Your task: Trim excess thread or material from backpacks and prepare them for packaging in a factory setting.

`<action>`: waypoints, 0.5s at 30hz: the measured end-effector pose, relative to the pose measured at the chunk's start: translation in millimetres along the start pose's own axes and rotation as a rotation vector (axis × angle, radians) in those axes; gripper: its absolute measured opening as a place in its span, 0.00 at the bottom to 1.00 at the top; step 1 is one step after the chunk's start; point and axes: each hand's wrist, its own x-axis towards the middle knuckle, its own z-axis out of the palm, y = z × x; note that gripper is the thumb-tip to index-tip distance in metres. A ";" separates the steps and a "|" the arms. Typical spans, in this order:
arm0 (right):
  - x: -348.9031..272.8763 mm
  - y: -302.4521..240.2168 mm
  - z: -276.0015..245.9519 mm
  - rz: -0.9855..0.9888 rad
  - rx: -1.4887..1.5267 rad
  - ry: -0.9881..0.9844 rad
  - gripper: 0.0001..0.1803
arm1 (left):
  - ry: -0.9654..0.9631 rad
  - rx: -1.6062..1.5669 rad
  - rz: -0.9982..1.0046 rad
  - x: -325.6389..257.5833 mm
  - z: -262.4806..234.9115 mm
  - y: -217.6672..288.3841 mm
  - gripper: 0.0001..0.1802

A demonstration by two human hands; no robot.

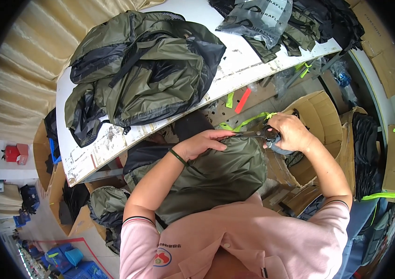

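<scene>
An olive-green and dark fabric bag [207, 181] lies across my lap, below the table edge. My left hand [204, 145] pinches the upper edge of this bag between thumb and fingers. My right hand [292, 132] is closed round the handles of a pair of scissors [259, 134]. Their blades point left, close to my left fingertips, at the bag's upper edge. Whether the blades touch the fabric I cannot tell. A neon yellow-green strip [248, 122] runs just beyond the blades, towards my right hand.
On the white table [225, 83] lies a pile of olive and black bags [146, 69]. A grey plastic bag [258, 21] lies on more dark fabric at the far right. An open cardboard box [320, 111] stands beside my right hand. A red strip [242, 101] lies beyond the table edge.
</scene>
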 end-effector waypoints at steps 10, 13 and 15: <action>-2.8 0.6 -6.2 0.008 -0.073 -0.028 0.15 | -0.035 0.000 0.005 -0.5 2.6 -0.2 0.31; -5.1 0.8 -7.8 0.025 -0.101 -0.039 0.15 | -0.040 -0.007 0.005 0.7 1.5 -3.1 0.31; -5.0 1.9 -9.8 0.034 -0.114 -0.047 0.14 | -0.046 -0.015 0.008 0.5 4.8 1.2 0.31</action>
